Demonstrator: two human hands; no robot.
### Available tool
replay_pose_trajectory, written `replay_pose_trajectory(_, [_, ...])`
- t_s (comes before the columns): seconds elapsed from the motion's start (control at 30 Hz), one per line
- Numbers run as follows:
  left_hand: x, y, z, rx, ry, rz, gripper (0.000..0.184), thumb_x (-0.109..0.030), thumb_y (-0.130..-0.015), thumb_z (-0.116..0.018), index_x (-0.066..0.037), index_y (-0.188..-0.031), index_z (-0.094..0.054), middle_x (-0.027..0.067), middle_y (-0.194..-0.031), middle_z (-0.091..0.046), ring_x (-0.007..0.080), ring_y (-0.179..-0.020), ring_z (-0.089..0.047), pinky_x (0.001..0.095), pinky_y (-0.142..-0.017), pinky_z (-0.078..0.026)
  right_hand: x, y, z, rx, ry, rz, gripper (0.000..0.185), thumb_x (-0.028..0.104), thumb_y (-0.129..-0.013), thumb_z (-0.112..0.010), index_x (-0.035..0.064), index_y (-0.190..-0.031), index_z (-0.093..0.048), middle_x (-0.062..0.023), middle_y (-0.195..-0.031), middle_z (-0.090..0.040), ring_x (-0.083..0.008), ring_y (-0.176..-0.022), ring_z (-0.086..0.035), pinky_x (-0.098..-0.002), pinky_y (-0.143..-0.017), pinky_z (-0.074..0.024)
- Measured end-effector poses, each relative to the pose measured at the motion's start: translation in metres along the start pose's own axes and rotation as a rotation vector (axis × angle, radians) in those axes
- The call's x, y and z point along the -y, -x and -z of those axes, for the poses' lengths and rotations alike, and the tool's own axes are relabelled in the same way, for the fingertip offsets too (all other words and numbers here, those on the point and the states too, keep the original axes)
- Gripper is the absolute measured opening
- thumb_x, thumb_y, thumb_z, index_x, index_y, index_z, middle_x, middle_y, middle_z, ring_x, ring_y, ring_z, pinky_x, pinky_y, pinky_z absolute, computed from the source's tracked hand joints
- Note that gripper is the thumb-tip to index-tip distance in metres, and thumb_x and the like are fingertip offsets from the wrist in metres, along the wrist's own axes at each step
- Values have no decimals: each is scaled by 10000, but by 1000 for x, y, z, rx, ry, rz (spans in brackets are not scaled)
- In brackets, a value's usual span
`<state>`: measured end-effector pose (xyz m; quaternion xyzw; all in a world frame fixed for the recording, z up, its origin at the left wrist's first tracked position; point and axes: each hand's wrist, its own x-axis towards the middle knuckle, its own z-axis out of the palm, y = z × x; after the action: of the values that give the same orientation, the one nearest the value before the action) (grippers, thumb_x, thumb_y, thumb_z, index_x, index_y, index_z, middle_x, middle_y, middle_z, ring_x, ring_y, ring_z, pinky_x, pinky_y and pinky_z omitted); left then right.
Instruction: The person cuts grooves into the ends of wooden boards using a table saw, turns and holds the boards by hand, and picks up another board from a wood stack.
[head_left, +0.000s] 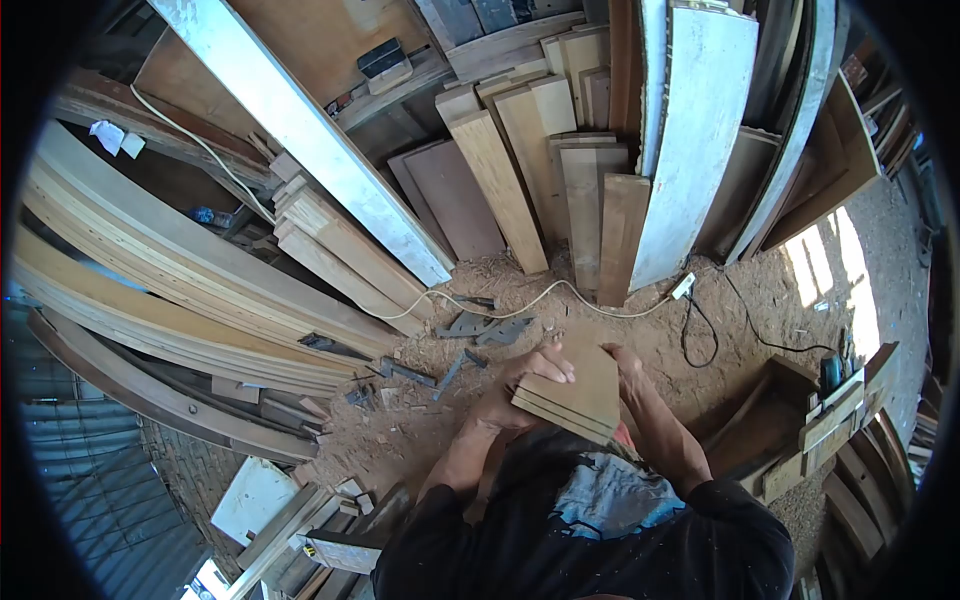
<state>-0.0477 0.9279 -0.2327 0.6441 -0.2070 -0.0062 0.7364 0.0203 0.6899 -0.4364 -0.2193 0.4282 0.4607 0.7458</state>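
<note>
A small stack of flat brown wooden boards (585, 392), their edges lined up in layers toward me, is held tilted in front of my chest. My left hand (530, 382) grips the stack's left side, fingers curled over the upper face. At the far right corner, my right hand (626, 364) closes around the edge; part of its fingers is hidden behind the boards. Below and beyond the stack, dark grey angular pieces (485, 330) lie on the sawdust-covered floor.
Planks (510, 190) lean upright ahead, beside a long whitish board (310, 140). Long curved boards (200, 270) are piled left. A pale cable (540, 298) crosses the floor to a power socket (683, 287). A wooden box (765, 405) stands right, with a dark tool (830, 374) near it.
</note>
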Motion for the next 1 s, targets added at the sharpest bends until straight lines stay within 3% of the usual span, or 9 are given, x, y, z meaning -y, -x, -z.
replay_pose_trajectory(0.03, [3,1,12,-91,-50,-16,501,-286,-766,-899,-94,-1115,-595,127,-1111,-663,275,-1180,-601,495,-1190,-324,-2,-10,-16,-20,44,-31,473,294,-1097,-329,-44,-1382,-494,-253,-1293,-643,-385,-1165,-665,-553,-1024,-532])
replay_pose_trajectory(0.17, [18,11,83,-607,-46,29,580,-308,-741,-932,-67,-1106,-551,93,-1128,-612,220,-1100,-611,440,-1111,-419,20,-87,-21,13,434,-12,454,485,-1041,-526,54,-1144,-624,-81,-1002,-717,-215,-818,-685,-425,-760,-575])
replay_pose_trajectory(0.2, [25,13,103,-743,-6,25,616,-306,-720,-947,-53,-1121,-554,91,-1147,-605,216,-1077,-617,411,-1050,-471,18,-61,-53,-4,518,145,441,513,-986,-624,85,-1093,-614,-24,-899,-689,-146,-702,-611,-337,-660,-521])
replay_pose_trajectory(0.3, [52,10,168,-844,36,-34,613,-292,-752,-934,-57,-1151,-531,83,-1169,-563,196,-1049,-600,380,-983,-490,41,-58,-73,-67,643,387,268,408,-1011,-608,149,-945,-617,-7,-810,-657,-133,-631,-584,-335,-597,-491])
replay_pose_trajectory(0.43, [89,-11,231,-834,-22,10,558,-249,-767,-928,-66,-1127,-543,71,-1138,-579,169,-1008,-602,342,-910,-512,76,-78,-33,-83,715,394,203,333,-1004,-591,140,-940,-582,15,-762,-594,-106,-593,-520,-307,-550,-448])
replay_pose_trajectory(0.53, [121,-20,266,-815,-52,67,530,-225,-774,-923,-76,-1118,-548,68,-1129,-591,158,-971,-612,316,-852,-533,87,-62,-36,-311,762,369,195,319,-1001,-581,137,-934,-569,15,-755,-572,-99,-582,-502,-298,-541,-434])
replay_pose_trajectory(0.7, [179,-43,326,-783,-70,76,471,-188,-794,-903,-83,-1089,-551,44,-1076,-610,138,-871,-616,288,-768,-552,103,-60,-13,-387,765,311,251,346,-981,-606,104,-1045,-580,-24,-845,-615,-123,-623,-536,-320,-574,-455])
replay_pose_trajectory(0.87, [245,-43,364,-619,-350,644,399,-90,-787,-866,-58,-1068,-584,34,-962,-691,116,-924,-644,302,-819,-559,106,-68,2,-409,774,281,306,351,-968,-620,79,-1105,-583,-39,-878,-635,-135,-646,-552,-338,-590,-469])
replay_pose_trajectory(1.0, [252,-45,385,-638,-300,572,387,-65,-795,-853,-49,-1067,-578,43,-978,-688,124,-922,-651,299,-821,-561,107,-68,-1,-363,752,271,294,348,-958,-627,77,-1066,-595,-39,-854,-634,-126,-637,-547,-326,-582,-465])
